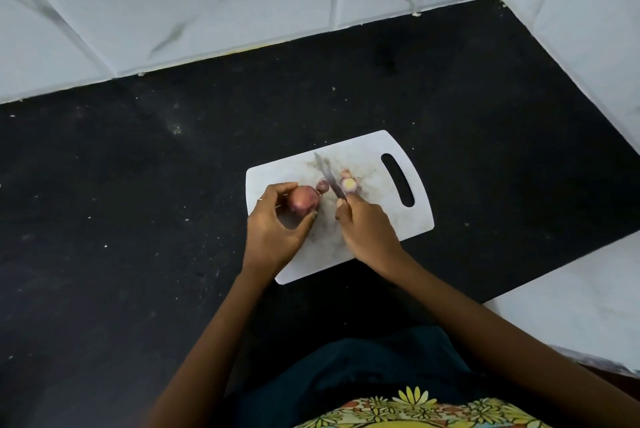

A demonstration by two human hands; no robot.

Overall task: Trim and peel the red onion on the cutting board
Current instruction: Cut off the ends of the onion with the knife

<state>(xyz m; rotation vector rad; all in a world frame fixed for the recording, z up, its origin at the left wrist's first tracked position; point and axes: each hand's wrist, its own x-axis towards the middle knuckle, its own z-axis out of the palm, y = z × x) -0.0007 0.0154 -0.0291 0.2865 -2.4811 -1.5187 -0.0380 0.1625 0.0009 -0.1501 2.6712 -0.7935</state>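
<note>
On the white cutting board (377, 219), the left hand (277, 230) grips the red onion (304, 203) between thumb and fingers. Just beside it, the right hand (367, 230) holds a knife (330, 180), blade between the onion and two cut-off pieces (347, 184) lying apart. Black counter (138, 185) surrounds the board.

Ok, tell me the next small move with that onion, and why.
Probably set the knife down and start pulling off the skin. Two cut-off pieces already lie on the cutting board, while the red onion in the left hand looks unpeeled.
</note>
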